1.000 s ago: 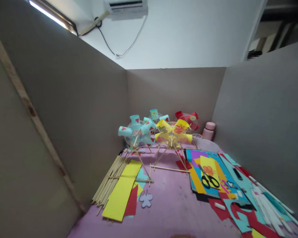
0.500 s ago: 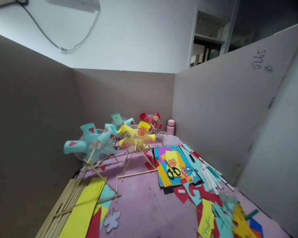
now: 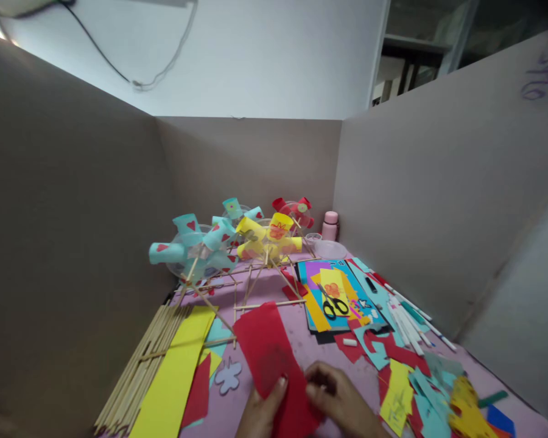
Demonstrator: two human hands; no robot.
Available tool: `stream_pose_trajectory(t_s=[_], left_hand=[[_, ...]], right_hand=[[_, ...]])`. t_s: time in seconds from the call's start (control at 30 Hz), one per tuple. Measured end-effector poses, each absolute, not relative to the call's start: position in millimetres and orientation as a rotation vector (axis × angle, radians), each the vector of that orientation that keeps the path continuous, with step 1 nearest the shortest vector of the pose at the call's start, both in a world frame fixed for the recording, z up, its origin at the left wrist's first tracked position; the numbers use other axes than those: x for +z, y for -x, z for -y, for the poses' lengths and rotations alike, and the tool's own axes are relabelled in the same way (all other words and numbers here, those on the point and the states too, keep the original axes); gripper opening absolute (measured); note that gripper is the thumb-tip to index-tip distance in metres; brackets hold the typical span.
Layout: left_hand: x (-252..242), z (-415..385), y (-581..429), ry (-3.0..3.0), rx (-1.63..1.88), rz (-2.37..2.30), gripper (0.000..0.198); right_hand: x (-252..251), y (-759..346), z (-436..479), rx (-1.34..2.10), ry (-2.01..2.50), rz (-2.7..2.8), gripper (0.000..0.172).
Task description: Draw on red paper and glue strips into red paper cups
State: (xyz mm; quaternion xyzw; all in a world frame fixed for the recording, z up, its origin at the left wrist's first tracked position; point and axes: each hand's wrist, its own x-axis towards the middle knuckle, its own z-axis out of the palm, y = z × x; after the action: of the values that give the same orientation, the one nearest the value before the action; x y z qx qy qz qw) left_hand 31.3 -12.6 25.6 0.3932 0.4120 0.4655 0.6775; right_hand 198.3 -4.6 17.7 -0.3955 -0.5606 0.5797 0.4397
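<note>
A long strip of red paper [image 3: 270, 347] is held up over the front of the table. My left hand [image 3: 261, 412] grips its lower left part, the thumb lying on top and the other fingers hidden behind. At the right edge of the strip, my right hand [image 3: 342, 398] is closed, its curled fingers and thumb pinching the paper's side. Beyond the strip stand stick-framed pinwheels with curled paper blades: a light blue one with red hearts [image 3: 187, 252], a yellow one [image 3: 269, 234], a red one [image 3: 296, 210] and another light blue one [image 3: 232, 210].
Bundled wooden sticks [image 3: 141, 365] and yellow paper [image 3: 178, 365] lie at the left, near a butterfly-shaped cutout [image 3: 228, 377]. Scissors [image 3: 333, 304] rest on stacked coloured sheets. Paper scraps [image 3: 433, 395] and white markers [image 3: 406, 325] spread along the right. A pink bottle [image 3: 330, 226] stands at the back.
Both my hands have come into view at the bottom, holding the red paper strip. The view has shifted, so the table's things appear farther right and slightly higher.
</note>
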Motion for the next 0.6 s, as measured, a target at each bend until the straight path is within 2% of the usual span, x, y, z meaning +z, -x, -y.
stream_pose_trajectory(t_s=[0.07,0.13,0.27,0.37,0.47,0.6], left_hand=[[27.5,-2.8,-35.0,-0.839,1.020,-0.893,0.050],[33.2,-14.9,-37.8,-0.921,1.011,-0.899,0.055],[44.0,-34.7,-37.4,-1.220,1.068,-0.924,0.042],[39.6,-50.4,-32.5,-1.229,1.132,-0.885,0.039],[27.5,-61.0,-28.6,-1.204,1.223,-0.894,0.052],[16.5,-59.7,-35.9,-1.123,1.544,-1.096,0.071]], right_hand=[[28.9,-200.3,-7.1,1.274,1.055,1.276,0.042],[46.3,-198.0,-16.3,1.236,1.036,1.204,0.044],[76.4,-178.2,-30.5,1.306,0.790,1.179,0.040],[77.7,-162.5,-43.6,1.281,0.746,1.161,0.035],[65.4,-154.5,-57.3,1.314,0.743,1.067,0.035],[51.4,-152.0,-66.9,1.358,0.731,1.003,0.038]])
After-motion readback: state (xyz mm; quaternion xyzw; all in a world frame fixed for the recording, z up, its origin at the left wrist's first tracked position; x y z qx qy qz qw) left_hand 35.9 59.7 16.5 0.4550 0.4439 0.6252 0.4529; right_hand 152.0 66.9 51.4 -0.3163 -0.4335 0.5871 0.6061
